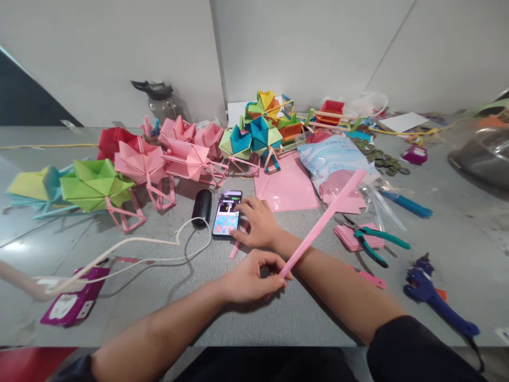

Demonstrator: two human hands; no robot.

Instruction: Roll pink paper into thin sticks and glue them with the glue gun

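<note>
My left hand (250,276) is shut on the near end of a long folded pink paper strip (330,212), which slants up and to the right over my right forearm. My right hand (258,223) reaches across to a phone (226,213) lying flat on the grey table (159,297), its fingers apart and touching the lit screen. A short pink strip (237,248) lies under that hand. Flat pink paper sheets (286,188) lie just beyond the phone.
Several folded paper models in pink (186,154), green (95,185), red and mixed colours (262,130) fill the far table. A black oval object (202,207) with a white cable sits left of the phone. Pliers (369,239), a blue glue gun (433,297), coins (384,162) and a plastic bag (334,159) lie right.
</note>
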